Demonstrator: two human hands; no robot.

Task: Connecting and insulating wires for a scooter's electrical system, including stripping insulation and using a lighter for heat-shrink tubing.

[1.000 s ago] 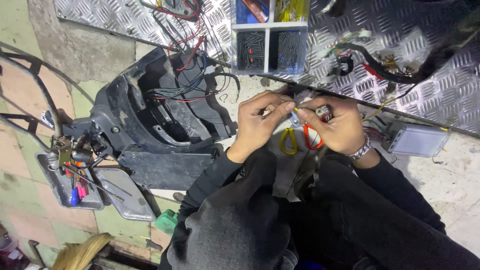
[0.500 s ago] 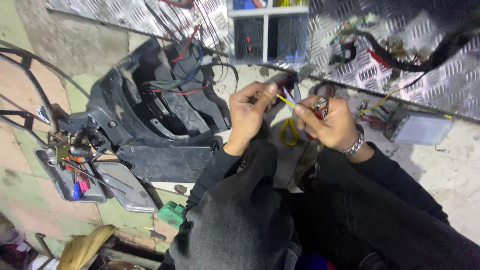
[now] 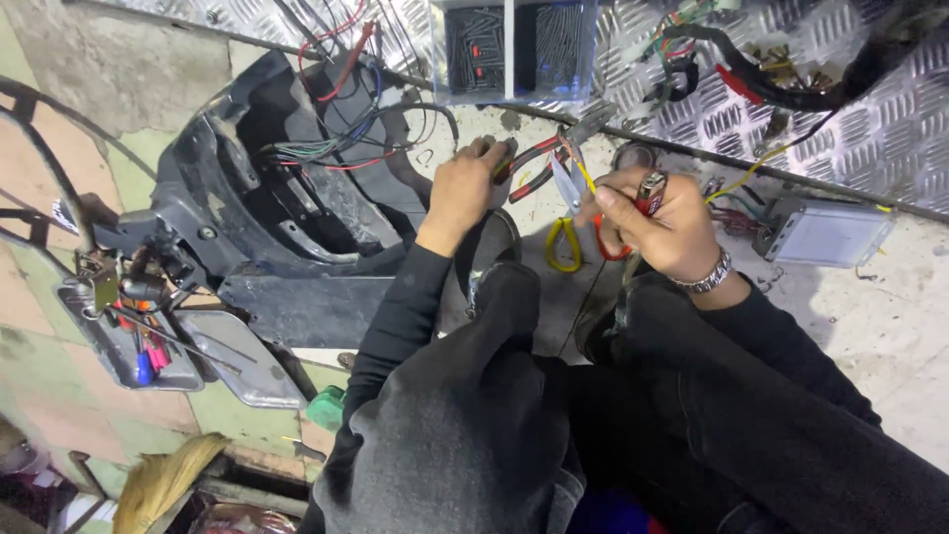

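Hands have drawn apart: my left hand (image 3: 465,183) now clamps the red-handled pliers (image 3: 539,158), right fingers (image 3: 618,203) pinch the yellow wire (image 3: 583,178).

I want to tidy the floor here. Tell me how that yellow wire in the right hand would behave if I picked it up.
The yellow wire looks thin and bends in a curve out of the right hand, so it would probably flop rather than stay straight. It seems light. Its far end appears to run toward the wiring bundle, so it may tug rather than lift free.
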